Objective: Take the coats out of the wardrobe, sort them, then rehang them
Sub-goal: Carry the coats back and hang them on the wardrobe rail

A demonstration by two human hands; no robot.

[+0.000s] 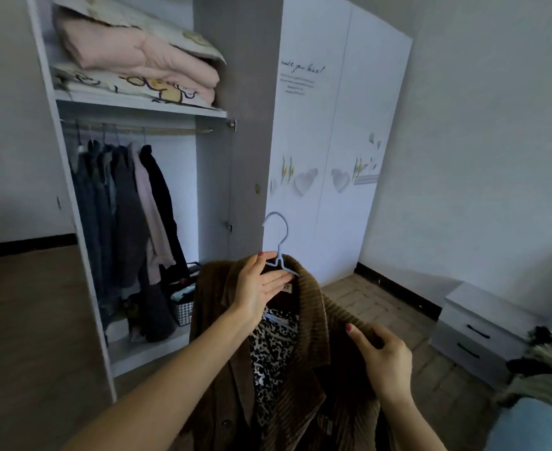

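A brown corduroy coat point(313, 369) with a leopard-print lining hangs on a pale blue hanger point(282, 229) in front of me. My left hand point(258, 288) pinches the hanger's neck and the collar between thumb and fingers. At the coat's right shoulder, my right hand point(385, 359) grips the fabric with curled fingers. Several dark coats and a pink one point(125, 206) hang on the rail point(170, 130) of the open wardrobe to the left.
Folded pink bedding point(138, 50) lies on the wardrobe's top shelf point(138, 104). A checked basket point(183, 312) stands on the wardrobe floor. The open door point(245, 125) is just behind the hanger. A white nightstand point(482, 327) and a bed with piled clothes point(547, 369) are to the right.
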